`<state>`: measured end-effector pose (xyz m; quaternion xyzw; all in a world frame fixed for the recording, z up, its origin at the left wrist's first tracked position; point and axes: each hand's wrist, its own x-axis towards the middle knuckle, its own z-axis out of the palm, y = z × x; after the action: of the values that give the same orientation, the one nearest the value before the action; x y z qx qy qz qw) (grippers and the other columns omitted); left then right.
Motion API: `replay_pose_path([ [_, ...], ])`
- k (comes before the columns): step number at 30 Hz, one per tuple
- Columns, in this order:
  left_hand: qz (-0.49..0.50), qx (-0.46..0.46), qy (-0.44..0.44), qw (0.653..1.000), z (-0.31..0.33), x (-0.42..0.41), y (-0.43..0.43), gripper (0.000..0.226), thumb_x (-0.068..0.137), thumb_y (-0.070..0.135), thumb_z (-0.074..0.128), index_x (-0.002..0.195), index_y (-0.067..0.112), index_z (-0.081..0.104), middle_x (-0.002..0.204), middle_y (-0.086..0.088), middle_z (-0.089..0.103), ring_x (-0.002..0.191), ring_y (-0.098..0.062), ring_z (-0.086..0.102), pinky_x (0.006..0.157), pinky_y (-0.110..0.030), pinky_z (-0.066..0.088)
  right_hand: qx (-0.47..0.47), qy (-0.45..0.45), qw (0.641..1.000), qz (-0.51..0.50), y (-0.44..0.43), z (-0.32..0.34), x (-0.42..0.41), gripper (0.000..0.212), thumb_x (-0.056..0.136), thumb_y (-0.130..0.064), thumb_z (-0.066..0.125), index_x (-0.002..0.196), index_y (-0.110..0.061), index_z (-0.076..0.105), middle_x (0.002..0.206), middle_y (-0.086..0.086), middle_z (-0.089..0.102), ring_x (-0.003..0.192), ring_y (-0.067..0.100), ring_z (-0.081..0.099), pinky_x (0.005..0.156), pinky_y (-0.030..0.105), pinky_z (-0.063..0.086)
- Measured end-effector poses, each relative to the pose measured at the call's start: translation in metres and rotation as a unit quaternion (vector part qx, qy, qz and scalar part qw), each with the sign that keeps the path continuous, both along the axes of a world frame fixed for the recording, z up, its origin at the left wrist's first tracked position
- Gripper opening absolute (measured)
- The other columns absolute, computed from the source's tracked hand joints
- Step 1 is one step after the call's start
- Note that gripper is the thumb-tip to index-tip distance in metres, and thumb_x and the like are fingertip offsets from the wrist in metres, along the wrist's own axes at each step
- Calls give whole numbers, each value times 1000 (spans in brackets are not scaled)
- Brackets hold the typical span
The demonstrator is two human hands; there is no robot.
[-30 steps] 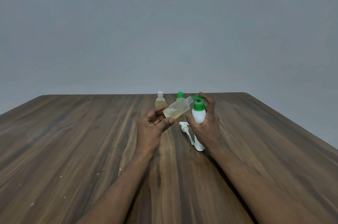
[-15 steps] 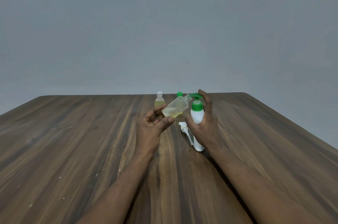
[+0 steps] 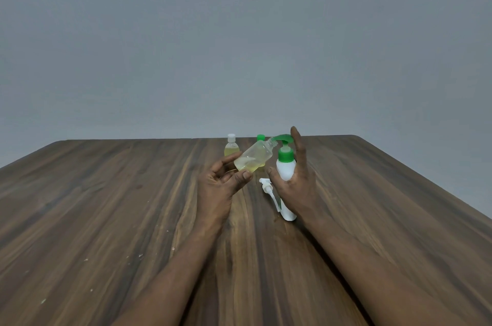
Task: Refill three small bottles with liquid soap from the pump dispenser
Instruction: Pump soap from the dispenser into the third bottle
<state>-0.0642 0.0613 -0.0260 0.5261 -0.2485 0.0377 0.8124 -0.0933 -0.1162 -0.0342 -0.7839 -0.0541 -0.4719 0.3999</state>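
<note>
While my left hand (image 3: pixel 221 182) has its grip clamped on the small clear bottle (image 3: pixel 254 158), that bottle hangs tilted above the table (image 3: pixel 106 206). Its open neck points toward 2 o'clock, just under the spout of the green pump head (image 3: pixel 283 137), and yellowish soap (image 3: pixel 246 166) pools in its low end.

My right hand (image 3: pixel 295 182) has its grip wrapped round the white pump dispenser (image 3: pixel 286 168), forefinger stretched up beside the pump head; I cannot tell whether it touches.

From the held bottle, a white-capped bottle (image 3: pixel 231 147) stands at 10 o'clock and a green-capped bottle (image 3: pixel 260 138) at 12, mostly hidden behind it. A loose white pump top (image 3: pixel 267 187) lies at 5 o'clock, just beside the dispenser.

I see a thin green mark low on the dispenser, too small to read.
</note>
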Motion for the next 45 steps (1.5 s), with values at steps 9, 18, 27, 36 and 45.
replay_pose_path([
  [9,4,18,-6,1000,-3,2,1,44,80,-7,75,122,4,67,102,-4,78,95,-16,74,82,-30,61,21,-11,1000,3,-1,-4,3,76,82,-16,75,140,-46,36,104,-37,64,79,-14,66,64,-2,41],
  [18,-11,-12,7,1000,-3,4,0,44,78,0,77,120,5,67,104,-5,78,97,-18,74,82,-31,61,13,-2,1000,7,1,0,0,83,85,-15,74,151,-42,32,127,-24,61,102,-3,64,78,1,41],
  [27,-18,-26,12,999,0,3,1,45,81,-5,71,125,-1,64,105,-5,77,100,-19,73,83,-31,61,11,3,1000,11,1,2,-3,75,82,-25,72,144,-45,36,122,-29,60,102,-3,64,76,1,42],
  [36,-19,-29,9,999,0,3,0,47,79,-1,74,125,1,64,109,-5,77,102,-20,73,82,-31,61,23,-2,1000,4,3,3,-5,76,83,-27,70,144,-53,32,118,-31,62,102,-6,64,76,1,42],
  [45,-31,-53,15,998,2,2,1,56,70,14,78,124,4,66,112,-10,75,107,-25,72,84,-31,60,-4,2,1000,5,1,2,-2,86,82,-11,73,150,-44,32,126,-25,61,101,-1,65,77,2,42],
])
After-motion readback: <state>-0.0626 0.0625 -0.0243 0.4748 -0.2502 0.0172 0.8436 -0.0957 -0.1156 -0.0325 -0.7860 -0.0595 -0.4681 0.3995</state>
